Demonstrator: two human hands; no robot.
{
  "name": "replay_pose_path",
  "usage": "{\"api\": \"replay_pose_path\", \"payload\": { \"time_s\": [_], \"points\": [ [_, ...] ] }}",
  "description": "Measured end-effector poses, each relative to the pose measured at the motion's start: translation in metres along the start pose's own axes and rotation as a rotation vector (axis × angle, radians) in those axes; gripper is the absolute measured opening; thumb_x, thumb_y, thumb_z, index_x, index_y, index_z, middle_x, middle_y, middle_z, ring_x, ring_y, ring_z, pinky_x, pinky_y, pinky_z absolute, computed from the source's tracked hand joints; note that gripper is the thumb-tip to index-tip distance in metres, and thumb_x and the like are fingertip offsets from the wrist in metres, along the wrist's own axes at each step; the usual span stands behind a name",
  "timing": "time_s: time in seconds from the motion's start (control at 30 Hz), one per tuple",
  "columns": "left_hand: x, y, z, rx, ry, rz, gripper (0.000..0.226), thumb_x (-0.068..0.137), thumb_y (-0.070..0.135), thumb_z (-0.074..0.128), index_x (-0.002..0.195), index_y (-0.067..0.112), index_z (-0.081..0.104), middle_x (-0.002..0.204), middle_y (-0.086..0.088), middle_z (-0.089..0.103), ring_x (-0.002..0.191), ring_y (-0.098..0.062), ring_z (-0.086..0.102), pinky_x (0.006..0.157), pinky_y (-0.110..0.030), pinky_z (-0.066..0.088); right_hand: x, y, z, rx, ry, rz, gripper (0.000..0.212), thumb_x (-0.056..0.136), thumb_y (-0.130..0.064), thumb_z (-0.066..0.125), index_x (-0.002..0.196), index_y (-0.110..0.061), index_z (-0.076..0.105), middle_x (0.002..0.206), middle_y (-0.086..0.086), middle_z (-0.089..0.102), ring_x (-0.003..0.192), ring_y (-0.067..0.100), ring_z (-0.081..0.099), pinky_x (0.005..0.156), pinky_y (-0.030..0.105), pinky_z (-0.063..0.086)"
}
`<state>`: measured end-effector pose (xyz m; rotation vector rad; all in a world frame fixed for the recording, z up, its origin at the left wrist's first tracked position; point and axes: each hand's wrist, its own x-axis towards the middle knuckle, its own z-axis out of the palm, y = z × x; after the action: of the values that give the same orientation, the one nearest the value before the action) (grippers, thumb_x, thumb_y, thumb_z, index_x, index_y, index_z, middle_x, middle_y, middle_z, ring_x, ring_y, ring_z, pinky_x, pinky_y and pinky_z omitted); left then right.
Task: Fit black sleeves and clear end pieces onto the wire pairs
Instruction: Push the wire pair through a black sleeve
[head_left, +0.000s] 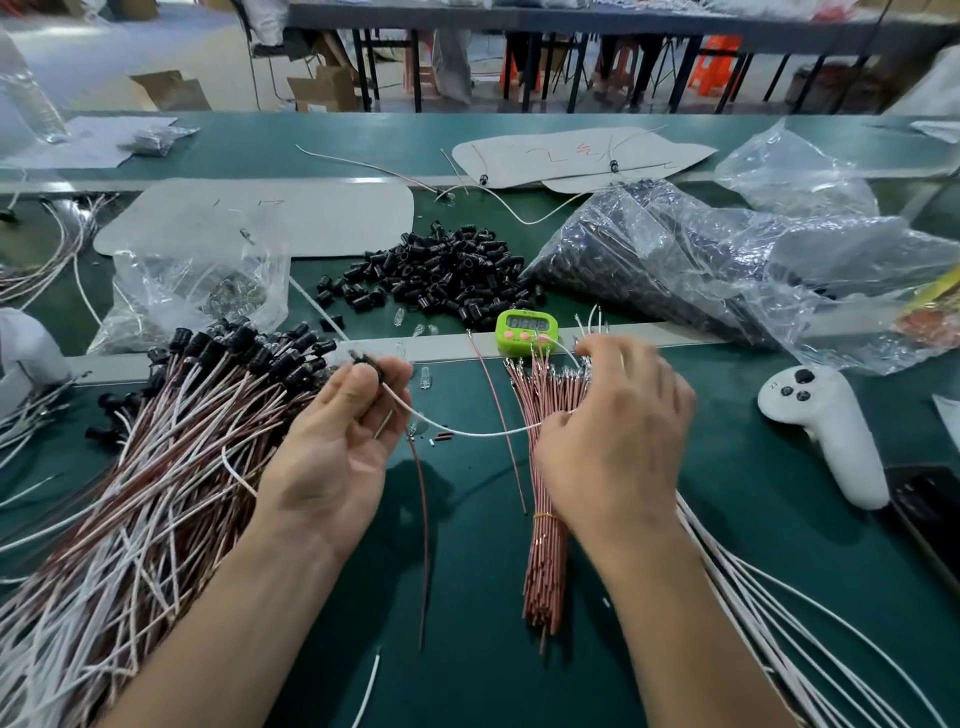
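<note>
My left hand, palm up, pinches a black sleeve between thumb and fingertips. It is a short dark tube (slightly blurred) with a white wire trailing out across the green table toward my right hand. Those fingers curl down over the metal-tipped ends of the banded red wire bundle; whether they pinch one, I cannot tell.

On the worktop a heap of fitted wire pairs lies left, a tied wire bundle right of centre. Behind the bundle stands a timer, behind that a pile of loose sleeves, with a bag to its right. A controller lies right of the bundle.
</note>
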<state>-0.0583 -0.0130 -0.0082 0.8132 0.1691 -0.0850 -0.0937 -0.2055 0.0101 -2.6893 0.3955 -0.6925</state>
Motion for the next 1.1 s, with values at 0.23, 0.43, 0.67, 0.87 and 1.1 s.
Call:
{"api": "replay_pose_path", "payload": {
  "time_s": [0.23,0.43,0.67,0.87,1.1],
  "points": [
    [-0.007,-0.010,0.005,0.146,-0.020,-0.027,0.012,0.069,0.011,0.070,0.075,0.017,0.078,0.081,0.001,0.076,0.073,-0.007,0.069,0.078,-0.020,0.055,-0.030,-0.042,0.020,0.731,-0.366,-0.131,0.035,0.094,-0.026,0.072,0.123,-0.039,0.060,0.090,-0.015,0.076,0.083,-0.002,0.069,0.081,0.012,0.052],
    [-0.006,-0.005,0.000,0.113,-0.008,0.017,0.016,0.069,0.019,0.076,0.085,0.015,0.073,0.082,0.003,0.075,0.066,-0.003,0.064,0.079,-0.022,0.045,-0.031,-0.040,0.021,0.533,-0.302,-0.138,0.012,0.099,-0.029,0.062,0.097,-0.024,0.073,0.078,-0.003,0.073,0.073,0.021,0.065,0.070,0.038,0.053],
    [-0.003,0.004,-0.001,0.075,0.020,0.100,0.050,0.047,0.023,0.097,0.086,0.014,0.067,0.079,0.001,0.074,0.066,-0.004,0.064,0.070,-0.016,0.050,-0.023,-0.026,0.016,0.097,-0.087,-0.145,0.015,0.082,-0.023,0.077,0.096,-0.029,0.079,0.080,-0.004,0.072,0.081,0.020,0.058,0.088,0.032,0.047],
    [-0.016,-0.007,0.010,0.371,-0.033,0.220,0.022,0.053,0.007,0.085,0.072,0.016,0.077,0.098,-0.004,0.079,0.096,-0.015,0.072,0.085,-0.024,0.056,-0.026,-0.033,0.028,0.692,-0.335,-0.125,0.012,0.090,-0.032,0.071,0.100,-0.028,0.076,0.084,-0.016,0.074,0.077,0.001,0.067,0.071,0.013,0.051],
    [-0.017,-0.009,0.012,0.460,-0.016,0.263,0.020,0.062,0.007,0.080,0.074,0.022,0.082,0.099,-0.005,0.079,0.104,-0.018,0.073,0.091,-0.029,0.057,-0.026,-0.027,0.031,0.754,-0.362,-0.113,0.022,0.094,-0.027,0.070,0.072,-0.026,0.070,0.059,-0.009,0.062,0.054,0.008,0.052,0.050,0.022,0.040]
  ]
}}
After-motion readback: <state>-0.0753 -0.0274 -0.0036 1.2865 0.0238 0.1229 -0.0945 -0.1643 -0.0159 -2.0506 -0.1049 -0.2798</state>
